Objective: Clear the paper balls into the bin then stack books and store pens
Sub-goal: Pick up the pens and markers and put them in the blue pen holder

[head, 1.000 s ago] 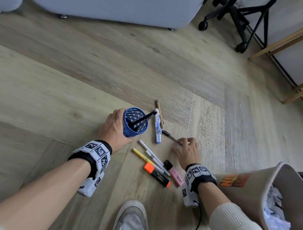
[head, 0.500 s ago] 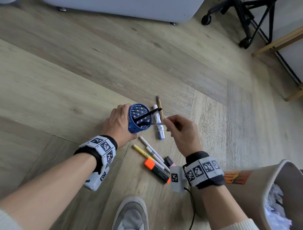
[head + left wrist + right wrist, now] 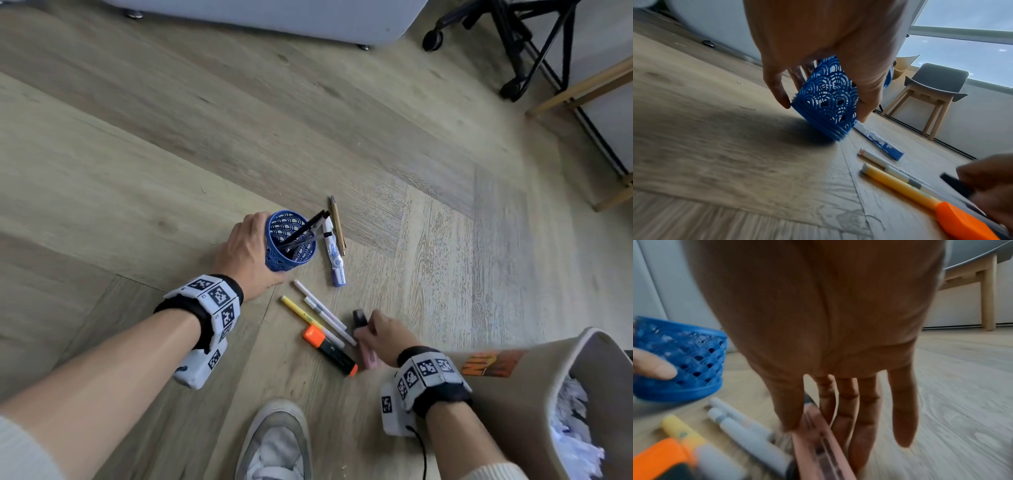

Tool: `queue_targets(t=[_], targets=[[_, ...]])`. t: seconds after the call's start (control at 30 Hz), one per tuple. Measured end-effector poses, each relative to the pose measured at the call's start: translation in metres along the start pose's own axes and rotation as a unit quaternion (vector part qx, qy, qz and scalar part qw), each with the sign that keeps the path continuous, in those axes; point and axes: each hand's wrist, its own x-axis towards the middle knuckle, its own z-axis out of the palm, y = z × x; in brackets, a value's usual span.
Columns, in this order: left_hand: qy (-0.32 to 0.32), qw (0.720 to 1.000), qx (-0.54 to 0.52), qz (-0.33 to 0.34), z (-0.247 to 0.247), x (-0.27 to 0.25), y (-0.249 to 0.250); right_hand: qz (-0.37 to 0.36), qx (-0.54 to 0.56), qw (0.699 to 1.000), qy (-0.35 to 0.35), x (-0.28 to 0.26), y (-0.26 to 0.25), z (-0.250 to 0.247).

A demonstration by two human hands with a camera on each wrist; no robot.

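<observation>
From the head camera, the left hand [image 3: 246, 255] is wrapped around the blue pen cup [image 3: 290, 241], tipping its mouth toward the loose pens, presumably so each one slides in without a long reach. Two dark pens [image 3: 305, 230] already lean inside it. Low on the floor, the right hand [image 3: 382, 337] sits over the pink highlighter [image 3: 367, 356], thumb and fingers either side of the barrel and the black cap poking out beyond the fingers. Beside it lie the orange highlighter [image 3: 330, 351], the yellow pen [image 3: 301, 311] and two white pens [image 3: 323, 313]; the blue-and-white pen [image 3: 334, 257] and a tan pencil [image 3: 337, 226] rest just right of the cup. The bin [image 3: 548, 394] at lower right holds crumpled paper, so the paper step looks done. No books are in view.

On the left wrist view, the grip is plain: thumb on one side, fingers on the other, curled round the cup [image 3: 828, 99], which is tilted on its bottom edge against the floor [image 3: 715, 146]. That lean keeps the opening facing the working hand.

And the right wrist view, blurred: the thumb [image 3: 789, 405] lies on one flank of the pink highlighter [image 3: 818, 443] and the fingers [image 3: 859, 418] run along the other, a narrow pinch closing on it. Whether it has left the floor cannot be told. The cup [image 3: 684, 360] waits close at left, an easy drop once the highlighter comes up.
</observation>
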Motion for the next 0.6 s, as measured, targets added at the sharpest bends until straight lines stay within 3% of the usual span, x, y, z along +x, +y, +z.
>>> queue_targets(t=[0.07,0.13,0.23,0.33,0.43,0.5,0.53,0.6], targets=[[-0.004,1.0,0.003,-0.002,0.0,0.001,-0.001,-0.028,0.145,0.986,0.072,-0.006,-0.011,-0.017],[-0.009,1.0,0.01,-0.005,0.0,0.002,-0.001,-0.113,0.261,0.942,0.179,-0.016,-0.033,-0.042],[-0.017,0.999,0.027,-0.008,0.0,0.003,0.001,-0.244,0.293,0.874,0.302,-0.026,-0.074,-0.073],[-0.02,0.999,0.031,-0.007,0.0,0.004,0.0,-0.304,0.256,0.856,0.33,-0.023,-0.104,-0.083],[-0.023,1.0,0.018,-0.01,-0.001,0.005,-0.002,-0.272,0.308,0.844,0.345,-0.01,-0.099,-0.076],[-0.026,0.999,0.013,-0.013,-0.001,0.004,-0.004,-0.209,0.321,0.855,0.35,0.002,-0.077,-0.061],[-0.025,1.0,0.012,-0.01,-0.001,0.004,-0.005,-0.179,0.278,0.886,0.325,0.008,-0.063,-0.05],[-0.024,1.0,0.012,-0.001,-0.001,0.005,-0.006,-0.14,0.108,0.962,0.206,0.015,-0.037,-0.021]])
